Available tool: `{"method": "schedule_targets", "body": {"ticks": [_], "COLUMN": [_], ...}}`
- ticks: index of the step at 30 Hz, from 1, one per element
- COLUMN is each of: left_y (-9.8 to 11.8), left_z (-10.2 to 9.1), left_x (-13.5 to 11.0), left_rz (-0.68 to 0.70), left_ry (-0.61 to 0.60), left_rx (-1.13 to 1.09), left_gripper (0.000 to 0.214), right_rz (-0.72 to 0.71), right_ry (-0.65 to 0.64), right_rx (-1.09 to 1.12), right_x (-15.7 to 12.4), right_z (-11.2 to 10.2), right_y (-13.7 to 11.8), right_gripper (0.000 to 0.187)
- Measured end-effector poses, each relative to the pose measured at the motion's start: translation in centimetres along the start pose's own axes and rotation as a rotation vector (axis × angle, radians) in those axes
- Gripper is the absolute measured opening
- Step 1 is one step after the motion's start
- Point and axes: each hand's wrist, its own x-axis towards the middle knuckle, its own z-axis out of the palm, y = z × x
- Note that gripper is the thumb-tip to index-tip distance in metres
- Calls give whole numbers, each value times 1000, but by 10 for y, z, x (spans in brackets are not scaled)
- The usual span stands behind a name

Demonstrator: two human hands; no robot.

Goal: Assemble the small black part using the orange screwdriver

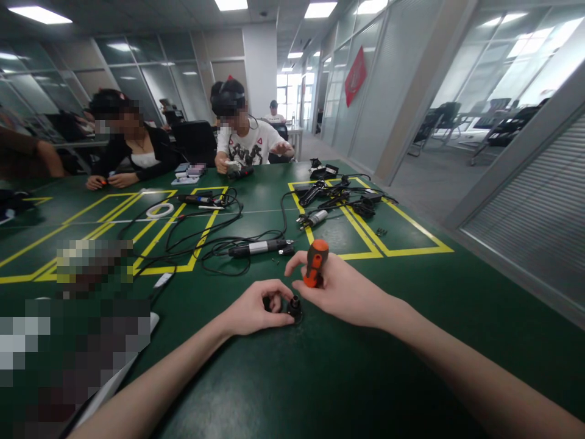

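My left hand (262, 308) pinches a small black round part (295, 310) between thumb and fingertips. The part stands on the green table (237, 384), with a narrower neck on top. Close by on the right, my right hand (340, 286) is closed around a stubby screwdriver (317, 262) with an orange and dark grey handle. Its handle points up, and the blade is hidden by my hand. Just beyond my hands lies a black and silver electric screwdriver (258, 248) with a black cable.
Yellow tape (411, 250) marks rectangles on the table. Black tools and cables (338, 192) are heaped at the back right, near a silver cylindrical motor (315, 219). A white ring (159, 211) lies on the left. Two people in headsets work across the table.
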Motion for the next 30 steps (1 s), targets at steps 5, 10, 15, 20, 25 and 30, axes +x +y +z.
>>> {"method": "schedule_targets", "body": {"ticks": [5,10,15,20,25,30], "left_y": [1,1,2,2,4,5], "left_z": [1,1,1,2,3,3], "left_x": [0,1,1,1,0,1], "left_rz": [36,11,-76,-79,-67,-38], "left_ry": [0,-11,-25,-12,-6,-3], "left_rx": [-3,6,31,52,77,75], "left_gripper": [31,39,43,38,34,34], "right_rz": [-3,-1,-4,-3,7,28], "right_ry": [-14,22,21,-8,33,7], "right_rx": [-12,-38,-18,-28,-11,28], "right_x": [-2,-2,-1,-2,-1,-2], "right_z": [-2,-1,-1,-2,-1,-4], "right_y": [-1,-3,-1,-1,-3,-4], "right_gripper": [17,10,11,23,14,16]}}
